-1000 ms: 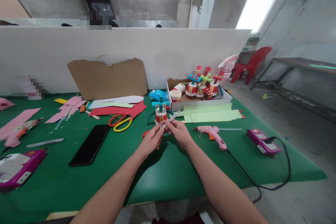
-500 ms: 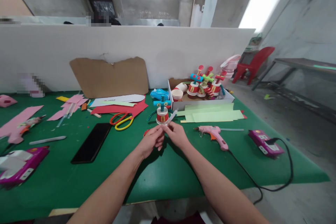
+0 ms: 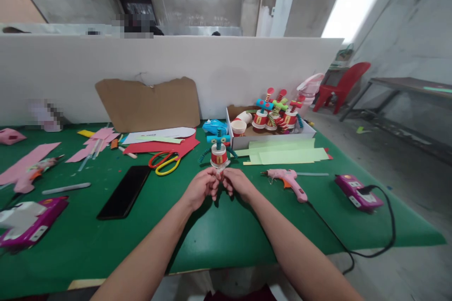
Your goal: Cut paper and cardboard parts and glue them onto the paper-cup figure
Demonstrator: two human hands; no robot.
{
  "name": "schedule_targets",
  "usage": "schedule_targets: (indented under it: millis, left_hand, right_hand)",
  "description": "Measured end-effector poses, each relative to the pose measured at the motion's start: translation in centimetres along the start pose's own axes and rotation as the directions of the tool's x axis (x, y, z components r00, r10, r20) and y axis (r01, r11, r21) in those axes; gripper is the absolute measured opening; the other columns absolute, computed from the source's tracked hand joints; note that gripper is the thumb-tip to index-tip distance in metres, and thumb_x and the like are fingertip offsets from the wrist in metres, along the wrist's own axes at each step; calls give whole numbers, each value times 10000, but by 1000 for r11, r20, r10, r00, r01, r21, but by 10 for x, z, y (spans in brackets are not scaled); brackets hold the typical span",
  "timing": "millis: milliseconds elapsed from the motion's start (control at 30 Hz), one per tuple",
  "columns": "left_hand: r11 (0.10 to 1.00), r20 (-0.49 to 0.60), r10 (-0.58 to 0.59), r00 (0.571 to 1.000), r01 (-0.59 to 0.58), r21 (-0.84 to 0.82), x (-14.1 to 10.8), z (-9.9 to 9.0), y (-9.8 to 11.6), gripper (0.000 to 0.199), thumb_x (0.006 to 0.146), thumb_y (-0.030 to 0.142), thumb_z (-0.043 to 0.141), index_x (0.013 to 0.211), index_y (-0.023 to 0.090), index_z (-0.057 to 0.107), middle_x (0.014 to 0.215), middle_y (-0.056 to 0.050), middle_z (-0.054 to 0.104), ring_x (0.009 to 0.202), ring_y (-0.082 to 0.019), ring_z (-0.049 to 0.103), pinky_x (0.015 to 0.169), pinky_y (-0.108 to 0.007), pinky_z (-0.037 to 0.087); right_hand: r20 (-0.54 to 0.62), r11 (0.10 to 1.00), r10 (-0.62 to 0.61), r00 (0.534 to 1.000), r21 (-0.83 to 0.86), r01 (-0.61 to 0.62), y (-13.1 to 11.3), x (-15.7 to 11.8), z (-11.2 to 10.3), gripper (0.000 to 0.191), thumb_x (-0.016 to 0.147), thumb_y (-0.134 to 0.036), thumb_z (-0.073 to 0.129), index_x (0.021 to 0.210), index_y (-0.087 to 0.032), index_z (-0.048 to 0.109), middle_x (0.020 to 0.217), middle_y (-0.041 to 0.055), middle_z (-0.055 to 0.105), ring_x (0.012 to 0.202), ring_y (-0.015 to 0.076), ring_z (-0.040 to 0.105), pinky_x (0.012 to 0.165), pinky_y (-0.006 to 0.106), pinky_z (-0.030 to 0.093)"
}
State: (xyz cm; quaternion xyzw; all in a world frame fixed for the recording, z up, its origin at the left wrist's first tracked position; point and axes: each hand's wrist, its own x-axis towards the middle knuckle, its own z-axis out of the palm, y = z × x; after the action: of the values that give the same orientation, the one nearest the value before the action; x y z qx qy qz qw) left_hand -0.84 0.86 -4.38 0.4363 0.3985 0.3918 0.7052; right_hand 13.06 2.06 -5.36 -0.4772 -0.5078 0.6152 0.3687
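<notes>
My left hand (image 3: pixel 202 189) and my right hand (image 3: pixel 240 184) meet at the front middle of the table, fingers closed in a pinch. Between their fingertips is a small whitish strip (image 3: pixel 222 166); its material is hard to make out. Just behind them a paper-cup figure (image 3: pixel 219 154) stands upright, with a red band, a blue tube head with eyes and dark green coiled arms. The fingertips overlap the cup's lower edge in view; whether they touch it I cannot tell.
Red-and-yellow scissors (image 3: pixel 167 163) and a black phone (image 3: pixel 123 193) lie left. A pink glue gun (image 3: pixel 287 179) with a cable lies right, near a purple box (image 3: pixel 357 193). Green paper strips (image 3: pixel 289 154) lie before a cardboard box (image 3: pixel 270 141) holding several similar figures.
The whitish strip stuck up to the right beside the cup; now it is low and bunched between my fingertips. My right hand's fingers have curled downward. The figure stays in place.
</notes>
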Motion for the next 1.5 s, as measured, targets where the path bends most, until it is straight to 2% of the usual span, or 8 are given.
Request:
schedule_targets:
  millis: [167, 300, 533, 633, 967, 1167, 1333, 1500]
  left_hand:
    - [957, 5, 30, 1000, -30, 288, -3, -1, 7, 104, 589, 209, 456, 667, 172, 513, 465, 66, 440, 374, -81, 414, 379, -202, 380]
    - [807, -160, 317, 935, -177, 563, -11, -23, 25, 128, 678, 204, 434, 705, 173, 555, 532, 39, 503, 435, -90, 455, 458, -209, 379]
    - [85, 133, 364, 922, -175, 981, -7, -34, 18, 218, 777, 248, 563, 971, 214, 656, 941, -88, 646, 919, -246, 523, 789, -342, 399]
    - [-62, 139, 311, 940, -126, 990, -2, -26, 6, 323, 810, 159, 500, 1110, 195, 615, 981, -119, 624, 932, -264, 498, 803, -371, 385]
    - [93, 273, 303, 913, -313, 945, -36, -60, 17, 318, 874, 225, 419, 1134, 200, 600, 1043, -90, 617, 965, -212, 536, 855, -333, 431]
    - [-42, -2, 486, 874, 26, 999, -61, -115, 18, 294, 856, 344, 456, 1049, 187, 612, 1036, -116, 653, 982, -287, 563, 864, -434, 455]
    - [-211, 217, 511, 832, -123, 970, -52, -83, 6, 396, 927, 321, 319, 1222, 155, 525, 1283, -135, 540, 1238, -257, 446, 1028, -446, 374]
    - [-172, 502, 132, 855, -479, 861, -15, -39, -5, 554, 949, 431, 260, 1416, 134, 288, 1486, -123, 312, 1385, -200, 246, 1122, -376, 271]
  right_hand:
    - [-49, 958, 171, 984, 242, -154, -6, -1, -2, 298, 730, -428, 597, 626, -155, 541, 406, -86, 418, 303, 20, 253, 311, 154, 207]
    - [179, 910, 221, 959, 317, -269, -16, -7, -13, 170, 664, -280, 643, 623, -143, 551, 403, -100, 391, 327, 2, 196, 322, 131, 143]
    - [260, 933, 26, 965, 340, -117, -27, -16, -27, 178, 655, -296, 598, 567, -157, 532, 429, -71, 419, 363, 35, 287, 351, 163, 269]
    - [193, 956, -11, 981, 289, -46, -28, -15, -32, 162, 644, -273, 604, 556, -161, 526, 440, -60, 438, 373, 47, 327, 369, 181, 298]
    - [118, 856, -320, 940, 462, 233, -37, -24, -37, 258, 629, -369, 629, 515, -190, 481, 462, -46, 377, 392, 71, 310, 365, 222, 262]
    - [72, 769, -375, 924, 582, 266, -43, -28, -41, 226, 617, -344, 639, 524, -189, 504, 477, -35, 392, 408, 79, 302, 365, 223, 240]
    - [96, 707, -421, 902, 658, 260, -40, -24, -46, 176, 657, -281, 623, 558, -163, 539, 477, -31, 426, 408, 80, 342, 375, 212, 254]
    - [72, 692, -428, 901, 668, 276, -35, -22, -51, 167, 691, -259, 604, 574, -153, 551, 486, -23, 431, 423, 83, 362, 391, 210, 269]
